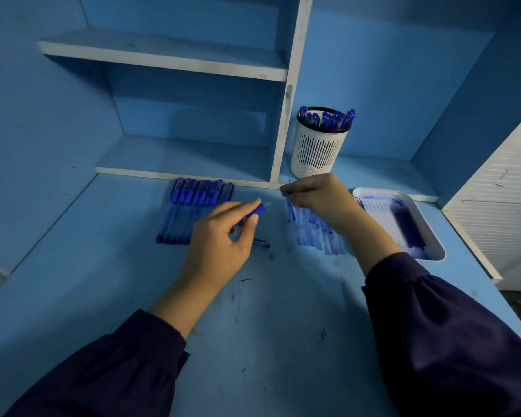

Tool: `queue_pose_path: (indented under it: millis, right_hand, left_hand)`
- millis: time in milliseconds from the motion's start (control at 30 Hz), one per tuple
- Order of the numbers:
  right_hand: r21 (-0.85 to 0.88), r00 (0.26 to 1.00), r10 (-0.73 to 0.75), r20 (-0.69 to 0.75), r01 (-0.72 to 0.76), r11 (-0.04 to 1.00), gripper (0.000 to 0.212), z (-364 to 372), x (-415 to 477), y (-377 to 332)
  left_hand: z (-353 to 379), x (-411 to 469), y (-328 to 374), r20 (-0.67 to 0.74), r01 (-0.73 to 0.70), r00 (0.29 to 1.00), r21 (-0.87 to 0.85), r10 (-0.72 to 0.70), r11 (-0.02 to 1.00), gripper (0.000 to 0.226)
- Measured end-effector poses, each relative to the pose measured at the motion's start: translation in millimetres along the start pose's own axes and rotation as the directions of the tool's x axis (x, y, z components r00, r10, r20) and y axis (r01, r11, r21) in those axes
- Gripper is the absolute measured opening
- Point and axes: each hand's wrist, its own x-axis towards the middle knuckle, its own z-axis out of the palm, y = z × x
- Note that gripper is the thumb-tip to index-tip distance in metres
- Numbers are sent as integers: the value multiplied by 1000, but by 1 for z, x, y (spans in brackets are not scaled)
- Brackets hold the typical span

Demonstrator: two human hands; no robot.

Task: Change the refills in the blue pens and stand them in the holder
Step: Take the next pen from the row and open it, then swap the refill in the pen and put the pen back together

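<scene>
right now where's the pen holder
In the head view the white pen holder stands upright at the back, right of centre, just right of the shelf divider, behind the right hand and left of the tray.

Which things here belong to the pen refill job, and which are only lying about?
Job: left hand gripping blue pen part; right hand; row of blue pens; ink-stained tubes; white tray; holder.
Lying about: wall shelf; slatted white panel.

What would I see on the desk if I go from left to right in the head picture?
First the row of blue pens → blue pen piece pinched by the left hand → loose refills → white tray.
</scene>
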Motion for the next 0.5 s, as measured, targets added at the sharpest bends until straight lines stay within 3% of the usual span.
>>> queue_pose_path:
  millis: [200,500]
  right_hand:
    - [-250,999,-32,-44,20,968,23,9,16,6]
    - [-356,987,-92,-134,39,934,22,20,18,16]
  left_hand:
    - [5,6,-4,9,-18,1000,14,17,1000,26]
    - [10,12,-9,50,-1,999,2,1,1000,28]
